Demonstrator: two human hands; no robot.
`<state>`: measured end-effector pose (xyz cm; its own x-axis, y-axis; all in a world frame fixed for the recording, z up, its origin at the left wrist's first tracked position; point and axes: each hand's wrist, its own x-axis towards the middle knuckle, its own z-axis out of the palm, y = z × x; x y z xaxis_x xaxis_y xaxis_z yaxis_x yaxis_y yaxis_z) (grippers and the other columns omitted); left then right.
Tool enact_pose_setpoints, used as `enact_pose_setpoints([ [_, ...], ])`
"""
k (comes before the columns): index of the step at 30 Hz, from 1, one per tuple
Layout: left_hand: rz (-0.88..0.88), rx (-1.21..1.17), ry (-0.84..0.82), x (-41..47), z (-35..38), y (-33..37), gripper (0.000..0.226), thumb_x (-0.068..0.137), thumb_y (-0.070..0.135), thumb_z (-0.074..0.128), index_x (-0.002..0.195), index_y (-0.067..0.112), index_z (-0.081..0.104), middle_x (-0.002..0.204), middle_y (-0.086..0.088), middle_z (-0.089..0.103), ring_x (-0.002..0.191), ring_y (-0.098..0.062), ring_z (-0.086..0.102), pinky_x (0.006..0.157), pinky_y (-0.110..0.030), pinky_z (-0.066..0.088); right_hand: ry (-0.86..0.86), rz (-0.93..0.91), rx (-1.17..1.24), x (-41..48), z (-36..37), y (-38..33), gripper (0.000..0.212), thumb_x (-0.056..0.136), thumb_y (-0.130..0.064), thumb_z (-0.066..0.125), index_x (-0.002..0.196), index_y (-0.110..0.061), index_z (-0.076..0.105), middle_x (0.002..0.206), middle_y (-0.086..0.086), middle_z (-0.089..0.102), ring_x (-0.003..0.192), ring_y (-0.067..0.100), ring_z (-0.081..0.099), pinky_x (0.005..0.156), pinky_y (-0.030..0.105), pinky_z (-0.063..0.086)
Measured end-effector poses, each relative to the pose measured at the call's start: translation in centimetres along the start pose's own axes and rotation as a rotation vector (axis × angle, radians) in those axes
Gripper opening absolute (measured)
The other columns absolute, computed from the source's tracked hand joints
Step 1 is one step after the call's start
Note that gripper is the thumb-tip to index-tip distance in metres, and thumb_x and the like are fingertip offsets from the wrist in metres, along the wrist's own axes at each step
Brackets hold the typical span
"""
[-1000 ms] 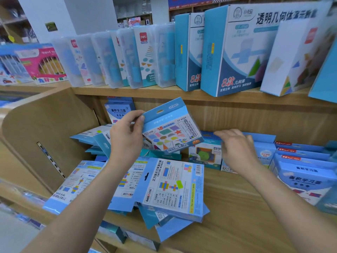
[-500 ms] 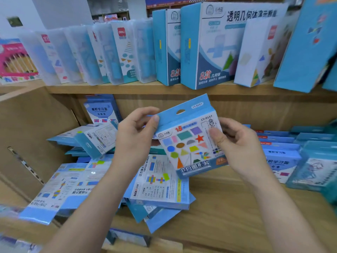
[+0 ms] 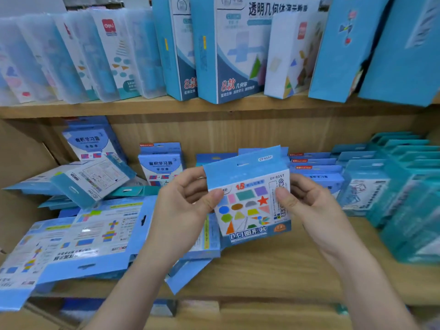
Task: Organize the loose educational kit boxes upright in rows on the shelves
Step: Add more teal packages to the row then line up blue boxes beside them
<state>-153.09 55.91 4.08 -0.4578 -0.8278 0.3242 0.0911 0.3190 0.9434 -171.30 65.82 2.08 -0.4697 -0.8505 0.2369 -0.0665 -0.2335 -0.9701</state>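
A small blue-and-white kit box printed with coloured shapes (image 3: 250, 206) is held upright above the lower shelf (image 3: 273, 265). My left hand (image 3: 183, 208) grips its left edge, thumb on the front. My right hand (image 3: 307, 201) grips its right edge the same way. Loose flat blue kit boxes (image 3: 95, 234) lie in a messy pile at the left of the shelf. A tilted box (image 3: 95, 179) rests on top of that pile. Two blue boxes (image 3: 162, 163) stand upright behind the pile.
Blue boxes (image 3: 316, 172) stand in a row behind the held box. Teal boxes (image 3: 404, 186) fill the shelf's right end. The upper shelf (image 3: 166, 106) carries clear plastic cases (image 3: 78, 55) and large blue-white boxes (image 3: 238, 48). A wooden side panel (image 3: 16, 163) closes the left.
My right hand came off the row of boxes and took the shapes box's right edge. Both hands brought the box right and turned it nearly square to me.
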Motion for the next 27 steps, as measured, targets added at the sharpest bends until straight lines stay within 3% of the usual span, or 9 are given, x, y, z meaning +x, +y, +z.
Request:
enact_pose_setpoints([
  [4,0.010,0.118,-0.068,-1.8,2.3,-2.1,0.042,0.083,-0.006,0.065,0.101,0.031,0.054,0.089,0.019,0.073,0.087,-0.003,0.068,0.074,-0.018,0.052,0.033,-0.005,-0.112,-1.6,-2.0,1.0,0.045,0.076,-0.009,0.070,0.113,-0.032,0.056,0.102,-0.014,0.071,0.097,0.006,0.065,0.078,0.018,0.051],
  [8,0.015,0.163,-0.126,-3.3,4.4,-3.5,0.061,0.085,-0.009,0.059,0.115,0.043,0.047,0.091,0.020,0.070,0.086,0.002,0.067,0.072,-0.010,0.049,0.028,0.002,-0.212,-3.2,-3.6,1.6,0.060,0.080,-0.001,0.068,0.122,-0.040,0.050,0.101,-0.004,0.071,0.094,0.009,0.065,0.076,0.019,0.051],
  [10,0.057,0.232,-0.157,-3.8,5.1,-4.4,0.073,0.086,-0.010,0.057,0.124,0.051,0.043,0.097,0.013,0.070,0.092,-0.001,0.067,0.079,-0.016,0.051,0.044,-0.007,-0.278,-4.0,-4.3,2.0,0.061,0.082,0.000,0.067,0.125,-0.039,0.049,0.101,-0.001,0.069,0.093,0.009,0.065,0.073,0.016,0.050],
  [13,0.065,0.326,-0.216,-4.2,6.1,-5.9,0.073,0.089,-0.003,0.055,0.128,0.057,0.038,0.116,0.008,0.063,0.105,-0.007,0.062,0.087,-0.035,0.054,0.060,0.000,-0.378,-4.8,-5.1,3.1,0.059,0.084,-0.004,0.067,0.125,-0.042,0.049,0.105,-0.004,0.067,0.099,0.007,0.063,0.073,0.017,0.050],
  [17,0.037,0.345,-0.250,-4.7,7.0,-7.8,0.065,0.091,0.004,0.055,0.128,0.055,0.037,0.126,0.011,0.057,0.116,-0.005,0.055,0.094,-0.035,0.051,0.102,0.039,-0.433,-5.3,-5.7,4.9,0.056,0.085,-0.002,0.065,0.122,-0.041,0.047,0.107,-0.007,0.065,0.101,0.006,0.062,0.071,0.018,0.051],
  [21,0.017,0.357,-0.255,-4.8,7.6,-8.7,0.069,0.090,0.004,0.059,0.127,0.056,0.031,0.116,0.030,0.052,0.112,0.014,0.050,0.093,-0.011,0.045,0.170,0.050,-0.428,-5.7,-6.2,5.9,0.057,0.086,-0.003,0.063,0.122,-0.043,0.043,0.109,-0.013,0.063,0.102,0.000,0.061,0.076,0.015,0.051],
  [25,-0.080,0.399,-0.295,-5.0,7.8,-10.2,0.070,0.089,0.011,0.063,0.140,0.044,0.027,0.122,0.017,0.060,0.116,0.004,0.053,0.097,-0.025,0.047,0.180,0.060,-0.412,-5.8,-6.2,5.8,0.067,0.087,-0.008,0.064,0.133,-0.045,0.033,0.112,-0.025,0.052,0.101,-0.020,0.051,0.070,0.004,0.045],
  [27,-0.097,0.447,-0.318,-5.3,7.8,-10.4,0.064,0.089,0.016,0.064,0.140,0.036,0.031,0.118,0.021,0.059,0.114,0.002,0.054,0.096,-0.025,0.047,0.197,0.038,-0.482,-5.8,-6.2,5.8,0.074,0.086,-0.010,0.067,0.136,-0.049,0.028,0.115,-0.026,0.049,0.105,-0.019,0.048,0.075,0.009,0.047],
])
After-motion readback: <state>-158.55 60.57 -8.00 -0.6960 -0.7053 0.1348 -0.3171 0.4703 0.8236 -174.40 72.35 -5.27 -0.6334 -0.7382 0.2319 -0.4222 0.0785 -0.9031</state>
